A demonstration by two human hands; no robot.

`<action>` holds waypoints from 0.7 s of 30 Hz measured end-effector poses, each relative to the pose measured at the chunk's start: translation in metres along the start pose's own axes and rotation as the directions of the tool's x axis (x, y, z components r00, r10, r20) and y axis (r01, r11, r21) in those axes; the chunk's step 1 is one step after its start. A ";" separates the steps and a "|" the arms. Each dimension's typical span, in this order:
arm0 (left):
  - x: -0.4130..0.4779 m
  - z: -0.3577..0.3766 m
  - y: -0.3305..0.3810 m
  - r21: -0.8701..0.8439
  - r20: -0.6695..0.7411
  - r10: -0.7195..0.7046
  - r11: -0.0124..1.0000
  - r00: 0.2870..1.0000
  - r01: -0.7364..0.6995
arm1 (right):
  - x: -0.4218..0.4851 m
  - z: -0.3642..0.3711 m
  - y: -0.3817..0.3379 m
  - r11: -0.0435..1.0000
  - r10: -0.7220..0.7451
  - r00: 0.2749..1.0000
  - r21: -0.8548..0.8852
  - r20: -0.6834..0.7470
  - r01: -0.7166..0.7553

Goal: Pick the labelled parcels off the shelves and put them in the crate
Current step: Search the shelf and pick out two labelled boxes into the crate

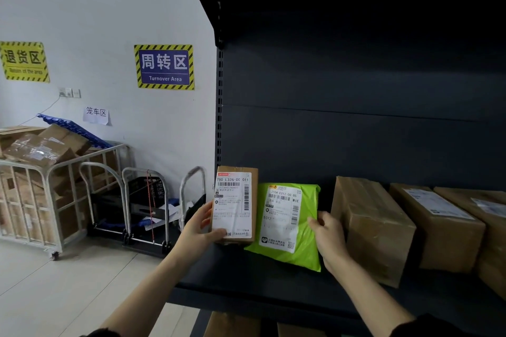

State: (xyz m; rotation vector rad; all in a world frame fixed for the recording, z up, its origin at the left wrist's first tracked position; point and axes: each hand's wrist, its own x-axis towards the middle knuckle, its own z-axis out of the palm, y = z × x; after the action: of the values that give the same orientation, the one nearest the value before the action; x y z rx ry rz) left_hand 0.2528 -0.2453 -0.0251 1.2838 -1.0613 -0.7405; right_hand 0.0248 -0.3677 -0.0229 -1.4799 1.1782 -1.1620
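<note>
Both hands on labelled parcels at shelf's left end.
L hand [198, 230] grips small brown box [253, 200], thumb on its label's lower corner, fingers round left side; box stands upright on dark shelf [246, 276]. R hand [328, 238] pinches right edge of green mailer [306, 243], which leans just beside the box, btwn it & bigger cartons [372, 227].

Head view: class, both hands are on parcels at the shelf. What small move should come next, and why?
Probably draw both parcels back off the shelf: the left hand grips the labelled brown box, the right hand pinches the green mailer at its edge, and both rest on it.
</note>
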 end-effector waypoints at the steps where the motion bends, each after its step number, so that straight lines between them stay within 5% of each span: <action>1: 0.000 0.000 0.001 0.002 -0.003 -0.005 1.000 1.000 0.005 | 0.001 0.000 0.000 1.000 0.008 1.000 -0.005 -0.002 -0.008; 8: 0.009 -0.003 0.012 0.032 -0.012 -0.029 0.999 1.000 0.029 | 0.006 0.005 -0.004 0.998 0.064 0.998 -0.005 0.018 -0.064; 15: 0.020 -0.005 0.018 0.139 -0.071 -0.067 0.987 0.995 0.076 | 0.012 0.009 0.000 0.900 -0.047 0.998 -0.435 -0.032 0.028; 21: 0.030 0.004 0.026 0.284 -0.130 -0.103 0.949 0.986 0.137 | 0.003 0.013 0.002 0.742 -0.064 0.994 -0.661 0.089 0.107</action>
State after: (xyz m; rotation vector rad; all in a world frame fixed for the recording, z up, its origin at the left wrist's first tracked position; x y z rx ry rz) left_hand 0.2571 -0.2701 0.0060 1.6372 -1.0324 -0.6065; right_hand 0.0382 -0.3702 -0.0262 -2.1057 1.5956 -0.7580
